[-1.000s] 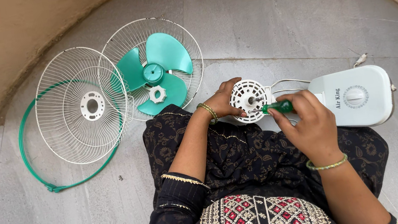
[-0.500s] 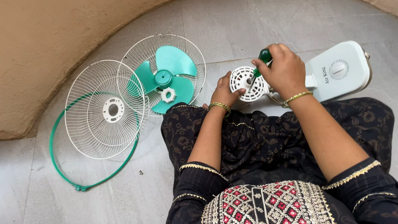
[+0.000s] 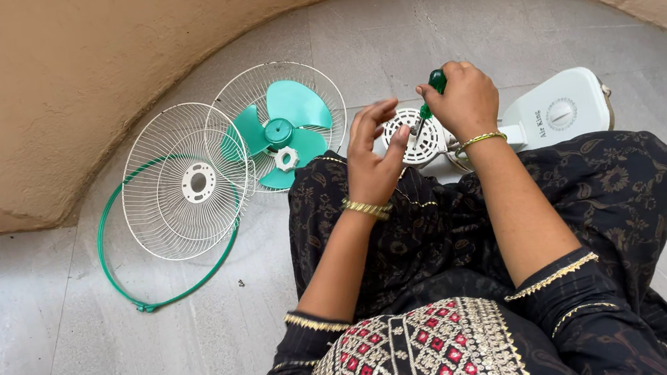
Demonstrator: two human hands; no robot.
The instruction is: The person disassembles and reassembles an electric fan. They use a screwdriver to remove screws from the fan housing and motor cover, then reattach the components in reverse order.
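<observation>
My right hand grips a green-handled screwdriver, held upright with its tip on the white vented motor housing of a table fan. My left hand is beside the housing with fingers spread, touching its left edge. The fan's white base with a round dial lies on the floor just right of the housing. My lap in dark patterned cloth is below both hands.
On the grey floor to the left lie a teal fan blade inside a white wire grille, a second white wire grille and a green ring. A tan curved wall runs behind them.
My right hand has raised the screwdriver from lying sideways to standing upright on the housing. My left hand has opened its fingers. The view has shifted so the fan parts sit further right.
</observation>
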